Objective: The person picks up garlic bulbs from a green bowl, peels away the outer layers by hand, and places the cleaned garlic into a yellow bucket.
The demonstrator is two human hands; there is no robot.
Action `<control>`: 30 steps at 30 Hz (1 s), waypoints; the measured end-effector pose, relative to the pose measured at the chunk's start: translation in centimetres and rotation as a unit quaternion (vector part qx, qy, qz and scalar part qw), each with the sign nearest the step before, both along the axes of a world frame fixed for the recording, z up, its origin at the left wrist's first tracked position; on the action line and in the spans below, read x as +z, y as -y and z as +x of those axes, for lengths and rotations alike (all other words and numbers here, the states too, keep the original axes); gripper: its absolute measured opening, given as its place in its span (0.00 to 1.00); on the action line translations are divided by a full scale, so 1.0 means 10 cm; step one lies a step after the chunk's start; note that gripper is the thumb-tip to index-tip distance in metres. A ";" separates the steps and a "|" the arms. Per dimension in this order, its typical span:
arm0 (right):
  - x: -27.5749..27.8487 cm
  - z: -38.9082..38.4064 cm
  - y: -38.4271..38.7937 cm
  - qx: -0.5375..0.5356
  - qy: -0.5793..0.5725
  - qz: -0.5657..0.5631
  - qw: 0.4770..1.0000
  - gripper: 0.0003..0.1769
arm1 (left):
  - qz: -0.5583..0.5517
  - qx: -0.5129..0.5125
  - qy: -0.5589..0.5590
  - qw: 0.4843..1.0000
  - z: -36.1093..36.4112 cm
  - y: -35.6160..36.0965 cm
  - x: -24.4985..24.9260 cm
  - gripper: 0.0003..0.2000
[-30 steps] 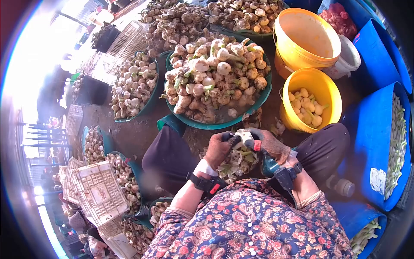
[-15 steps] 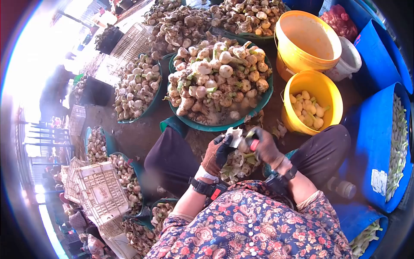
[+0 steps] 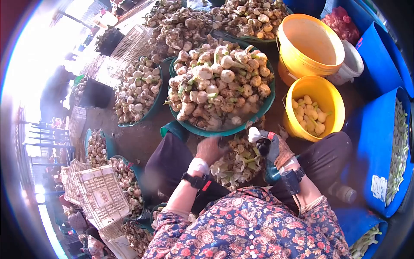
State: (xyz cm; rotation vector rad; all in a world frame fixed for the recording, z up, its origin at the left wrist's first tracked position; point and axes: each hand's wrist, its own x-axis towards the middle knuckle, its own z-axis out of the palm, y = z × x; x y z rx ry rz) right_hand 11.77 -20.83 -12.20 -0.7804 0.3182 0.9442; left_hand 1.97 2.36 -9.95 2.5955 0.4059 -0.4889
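Note:
Low in front of me, my left hand (image 3: 210, 150) is blurred by motion beside a heap of peels and leafy scraps (image 3: 238, 166); its fingers cannot be made out. My gloved right hand (image 3: 276, 151) is closed on a smooth white bulb (image 3: 254, 134), with a small red piece (image 3: 271, 135) showing at its fingers. Beyond the hands, a green basin (image 3: 202, 130) is heaped with garlic-like bulbs (image 3: 227, 76), some with stems and soil. Pale peeled bulbs (image 3: 310, 114) lie in a yellow bucket (image 3: 340, 103), up and right of my right hand.
A larger yellow bucket (image 3: 295, 56) and a whitish bucket (image 3: 353, 60) stand behind. Blue containers (image 3: 371, 142) line the right. More bulb-filled tubs (image 3: 137, 88) and a plastic crate (image 3: 102, 195) are at left. My knees flank the scraps.
My hands have moved apart, the left blurred and lower left, the right slightly right. The white bulb, earlier between both hands, is now at my right hand. The view has shifted slightly.

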 end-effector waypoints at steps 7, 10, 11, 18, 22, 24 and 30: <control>1.07 0.76 0.22 -0.191 0.094 0.215 0.953 0.32 | 0.325 -0.084 0.207 0.919 1.17 -0.41 -0.71 0.22; 0.67 0.68 0.15 -0.121 0.102 0.120 0.980 0.30 | 0.413 -0.203 0.083 0.884 1.49 -0.44 -0.96 0.20; 0.62 0.54 0.06 -0.103 0.112 0.074 0.986 0.27 | 0.432 -0.225 0.064 0.871 1.54 -0.46 -1.05 0.20; 0.25 0.13 -0.20 0.073 0.105 -0.119 0.985 0.22 | 0.202 -0.076 0.124 0.969 1.22 -0.36 -0.37 0.16; 0.16 -0.01 -0.35 0.058 0.140 -0.142 0.978 0.24 | -0.382 0.245 0.062 0.889 0.71 -0.05 -0.02 0.24; 0.11 -0.05 -0.39 0.042 0.147 -0.143 0.978 0.20 | -0.439 0.226 0.043 0.869 0.50 0.29 0.13 0.26; 0.08 -0.09 -0.28 0.035 0.266 -0.201 0.942 0.17 | -0.163 0.036 0.219 0.961 0.22 0.66 0.36 0.27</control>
